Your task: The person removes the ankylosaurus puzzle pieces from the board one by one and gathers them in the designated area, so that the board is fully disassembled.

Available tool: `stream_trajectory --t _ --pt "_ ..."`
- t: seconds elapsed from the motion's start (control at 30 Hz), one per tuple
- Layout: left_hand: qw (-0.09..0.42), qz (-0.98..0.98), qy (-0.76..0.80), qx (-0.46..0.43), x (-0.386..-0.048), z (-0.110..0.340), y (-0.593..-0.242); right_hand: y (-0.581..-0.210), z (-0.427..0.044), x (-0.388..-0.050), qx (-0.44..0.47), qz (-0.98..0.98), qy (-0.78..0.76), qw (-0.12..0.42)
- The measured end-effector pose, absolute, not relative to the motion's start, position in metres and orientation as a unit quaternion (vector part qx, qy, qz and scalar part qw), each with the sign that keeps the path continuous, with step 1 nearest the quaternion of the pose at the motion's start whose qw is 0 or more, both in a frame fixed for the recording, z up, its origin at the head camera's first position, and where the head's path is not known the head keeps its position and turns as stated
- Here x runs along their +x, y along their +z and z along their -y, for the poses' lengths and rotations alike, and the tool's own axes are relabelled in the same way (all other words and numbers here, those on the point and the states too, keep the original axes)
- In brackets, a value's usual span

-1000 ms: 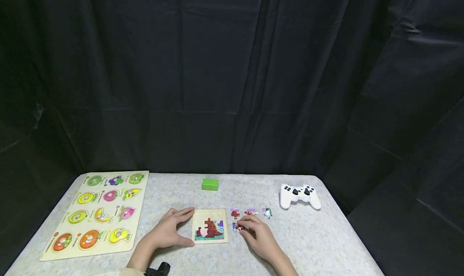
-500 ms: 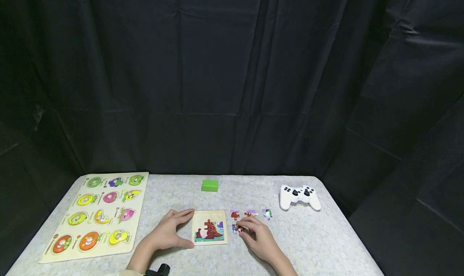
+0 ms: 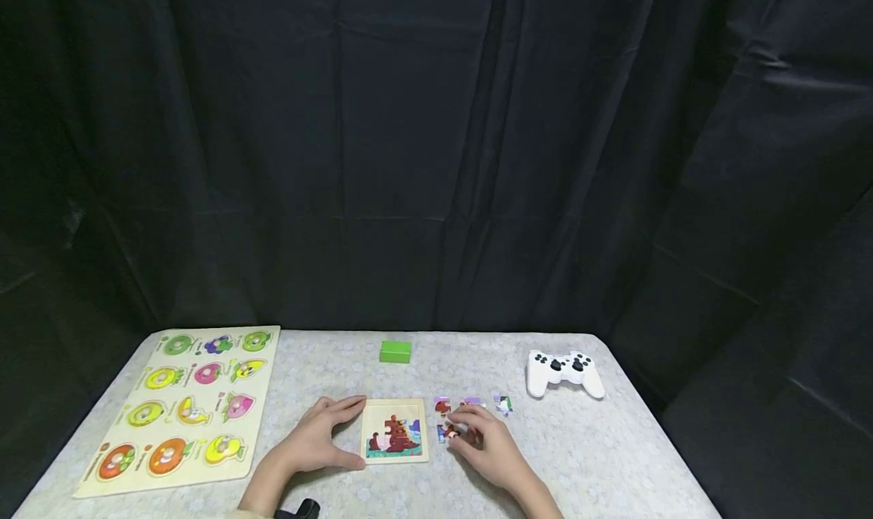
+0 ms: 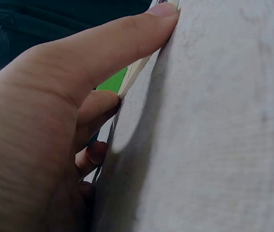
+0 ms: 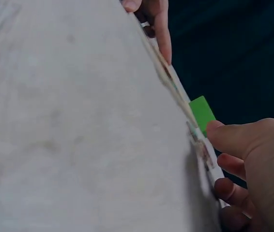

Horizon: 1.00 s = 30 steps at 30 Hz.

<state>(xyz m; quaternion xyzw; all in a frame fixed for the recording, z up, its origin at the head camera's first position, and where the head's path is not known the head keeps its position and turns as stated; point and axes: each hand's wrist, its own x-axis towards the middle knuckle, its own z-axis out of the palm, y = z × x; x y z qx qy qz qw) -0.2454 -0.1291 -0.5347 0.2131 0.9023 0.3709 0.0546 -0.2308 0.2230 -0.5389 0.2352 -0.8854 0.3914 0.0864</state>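
Note:
A small wooden jigsaw tray (image 3: pixel 394 461) lies at mid-table, partly filled with pieces showing a red-brown dinosaur. My left hand (image 3: pixel 316 436) is at its left side, index fingertip at the far corner and thumb at the near one. In the left wrist view the left thumb (image 4: pixel 127 41) touches the tray's edge. Right of the tray my right hand (image 3: pixel 489 447) hovers at a blue-and-red puzzle piece (image 3: pixel 443 432). Its thumb and fingers stand apart around the piece, which looks flat on the table. Fingers partly cover a purple-and-red piece (image 3: pixel 472 401) behind.
Two more loose pieces lie behind the right hand, one red (image 3: pixel 442 406) and one green-and-white (image 3: pixel 503 404). A green block (image 3: pixel 395 351) stands farther back. A fruit puzzle board (image 3: pixel 198 413) covers the left side; a white game controller (image 3: pixel 564 373) lies at the right.
The right hand's fingertips have parted slightly from the blue-and-red piece, so more of it shows. The left hand keeps its place at the tray, and the head view has tilted a little upward.

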Motion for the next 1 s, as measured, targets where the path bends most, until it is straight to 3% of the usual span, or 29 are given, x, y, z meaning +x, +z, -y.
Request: stream_trajectory --t 0.47,1.0 --pt "0.046 -0.905 0.366 0.215 -0.249 0.129 -0.534 -0.507 -0.187 -0.252 0.244 0.878 0.409 0.046" --pt "0.044 -0.906 0.364 0.211 -0.247 0.128 -0.535 -0.519 -0.135 -0.259 0.269 0.868 0.417 -0.031"
